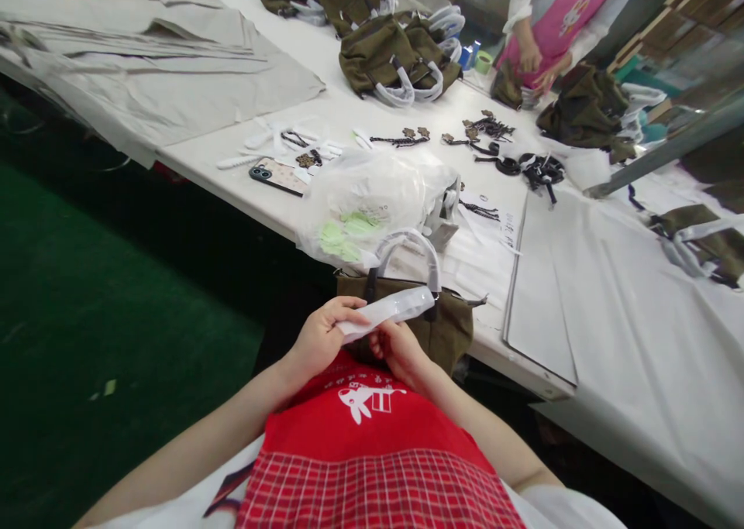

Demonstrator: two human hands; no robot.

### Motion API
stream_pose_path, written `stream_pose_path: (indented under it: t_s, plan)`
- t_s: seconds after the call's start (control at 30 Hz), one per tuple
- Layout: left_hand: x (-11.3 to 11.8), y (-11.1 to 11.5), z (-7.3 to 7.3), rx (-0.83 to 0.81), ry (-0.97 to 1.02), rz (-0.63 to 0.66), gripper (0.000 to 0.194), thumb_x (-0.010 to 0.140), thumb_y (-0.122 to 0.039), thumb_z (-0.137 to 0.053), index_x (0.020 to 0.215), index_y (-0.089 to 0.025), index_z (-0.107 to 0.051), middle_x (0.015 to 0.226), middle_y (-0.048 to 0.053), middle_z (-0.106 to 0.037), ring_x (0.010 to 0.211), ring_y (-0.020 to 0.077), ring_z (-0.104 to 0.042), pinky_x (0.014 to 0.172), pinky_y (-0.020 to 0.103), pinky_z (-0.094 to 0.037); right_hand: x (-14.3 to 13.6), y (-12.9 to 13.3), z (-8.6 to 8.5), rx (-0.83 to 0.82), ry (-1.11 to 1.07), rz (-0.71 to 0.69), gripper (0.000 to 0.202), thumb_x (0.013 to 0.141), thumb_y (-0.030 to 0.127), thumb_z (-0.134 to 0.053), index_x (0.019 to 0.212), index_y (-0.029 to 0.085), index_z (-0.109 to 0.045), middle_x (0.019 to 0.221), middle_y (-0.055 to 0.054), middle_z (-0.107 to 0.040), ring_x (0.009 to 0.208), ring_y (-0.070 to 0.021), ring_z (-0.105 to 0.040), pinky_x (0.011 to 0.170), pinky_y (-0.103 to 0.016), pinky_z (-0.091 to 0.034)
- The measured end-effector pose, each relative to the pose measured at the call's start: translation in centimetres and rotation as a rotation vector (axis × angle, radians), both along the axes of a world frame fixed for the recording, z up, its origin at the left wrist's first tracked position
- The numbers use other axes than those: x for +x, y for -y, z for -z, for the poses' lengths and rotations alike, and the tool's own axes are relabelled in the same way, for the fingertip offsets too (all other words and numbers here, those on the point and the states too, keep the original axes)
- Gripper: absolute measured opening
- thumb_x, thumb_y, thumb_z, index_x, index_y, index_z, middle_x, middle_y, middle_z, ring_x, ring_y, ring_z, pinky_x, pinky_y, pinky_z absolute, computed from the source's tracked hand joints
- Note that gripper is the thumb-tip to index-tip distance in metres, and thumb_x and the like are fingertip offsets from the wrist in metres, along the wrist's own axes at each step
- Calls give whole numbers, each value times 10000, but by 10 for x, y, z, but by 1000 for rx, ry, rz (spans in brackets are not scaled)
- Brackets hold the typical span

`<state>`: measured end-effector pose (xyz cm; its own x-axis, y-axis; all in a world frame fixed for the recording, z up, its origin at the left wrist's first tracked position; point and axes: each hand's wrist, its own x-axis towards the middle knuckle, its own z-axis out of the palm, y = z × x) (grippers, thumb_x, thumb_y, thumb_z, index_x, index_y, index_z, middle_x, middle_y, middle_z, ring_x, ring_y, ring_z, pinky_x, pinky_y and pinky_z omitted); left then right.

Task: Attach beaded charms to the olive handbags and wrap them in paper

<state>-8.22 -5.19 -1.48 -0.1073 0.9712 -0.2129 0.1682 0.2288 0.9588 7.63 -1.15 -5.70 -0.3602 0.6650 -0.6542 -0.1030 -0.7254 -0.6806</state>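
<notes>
I'm handling a white strip [401, 306], and it is asking, I'm judging, for a light, flat hold: even pressure across its width, no creasing, and the free end staying clear of the handles [434, 269] until both hands are steadying it. The strip is slanting up and away from my left grip [322, 335], which is pinching its near end between thumb and fingers; the far end is reaching out to the right, free. My right grip [401, 349] is curling just below the strip's lower edge; whether it is pinching anything, I can't tell.

Just behind the strip, a brown-green bag [453, 331] is sitting at the near edge of the surface [314, 53], its covered handles arching upward. Beyond it a clear plastic bag [372, 192] is bulging, with a phone [279, 176] lying to its left. Farther out, black cords [488, 130] are scattering across the surface, more bags [369, 56] are piling up, and another person's hand [528, 55] is working at the far side.
</notes>
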Motion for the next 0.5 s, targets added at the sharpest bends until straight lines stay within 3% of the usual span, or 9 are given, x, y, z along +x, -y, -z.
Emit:
stream_pose_path:
  t_s: [0.17, 0.3, 0.43, 0.5]
  plan:
    - [-10, 0, 2, -121, 194, 28, 216, 718, -249, -594, 832, -192, -768, 1288, 70, -605, 1143, 274, -586, 1000, 384, -463, 4, 1, -2, -1, -40, -5, 238, 711, 366, -628, 593, 170, -563, 475, 21, -503, 379, -81, -380, 368, -215, -271]
    - [-21, 0, -4, -157, 347, 87, 271, 753, -331, -607, 899, -173, -771, 1307, 94, -601, 1173, 300, -573, 1016, 400, -446, 13, 2, -9, -33, -229, -129, 268, 713, 425, -640, 665, 162, -637, 595, -29, -595, 479, -115, -485, 439, -232, -372]
    - [-22, -2, -2, -138, 80, 105, 257, 745, -386, -666, 854, -176, -765, 1253, 101, -631, 1100, 293, -612, 990, 391, -454, 11, 0, -4, -93, -156, -109, 401, 723, 535, -664, 684, 136, -646, 612, -42, -616, 460, -101, -507, 412, -208, -382]
    - [-19, -2, 2, -102, 0, 63, 329, 703, -352, -708, 986, -185, -723, 1225, 93, -645, 1079, 278, -623, 960, 374, -470, 7, -1, 3, -58, -66, -55, 387, 702, 513, -709, 659, 138, -626, 566, -23, -599, 418, -88, -488, 375, -192, -358]
